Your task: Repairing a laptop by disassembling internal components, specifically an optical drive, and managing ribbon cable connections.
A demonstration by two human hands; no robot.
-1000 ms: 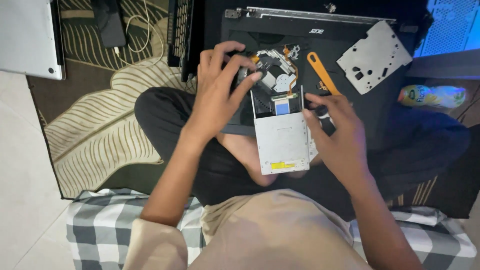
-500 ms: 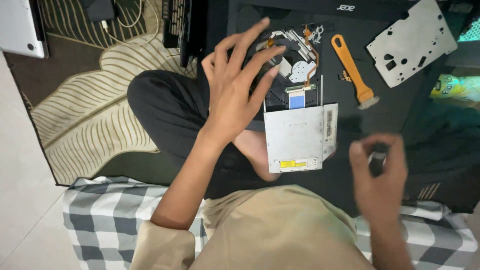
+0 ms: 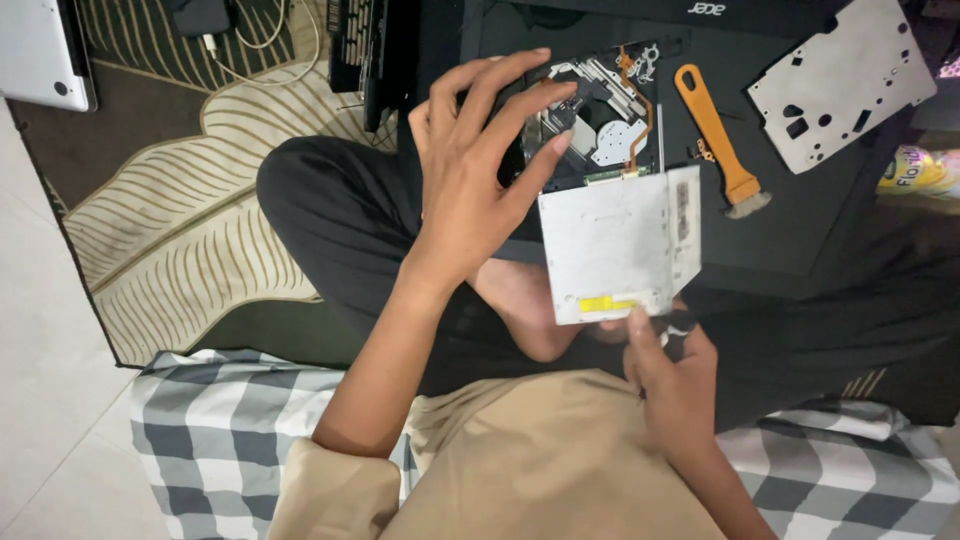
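Observation:
I sit cross-legged with an opened optical drive (image 3: 615, 245) over my lap. Its silver cover faces up, and the exposed mechanism (image 3: 600, 115) with an orange ribbon cable shows at the far end. My left hand (image 3: 470, 170) grips the drive's far left part, fingers spread over the mechanism. Just below the drive's near edge is my right hand (image 3: 675, 375), its thumb touching that edge by a yellow sticker. Its fingers are pinched on a small dark object that I cannot make out.
A black laptop base (image 3: 800, 40) lies ahead with an orange-handled brush (image 3: 715, 125) and a perforated metal plate (image 3: 840, 85) on it. A keyboard strip (image 3: 360, 40) and a silver laptop (image 3: 40, 50) sit on the patterned rug (image 3: 190, 230). A checked cloth (image 3: 230, 430) lies near me.
My right hand left the drive, swung out to the lower right, then came back to the drive's near edge. My left hand kept its hold throughout.

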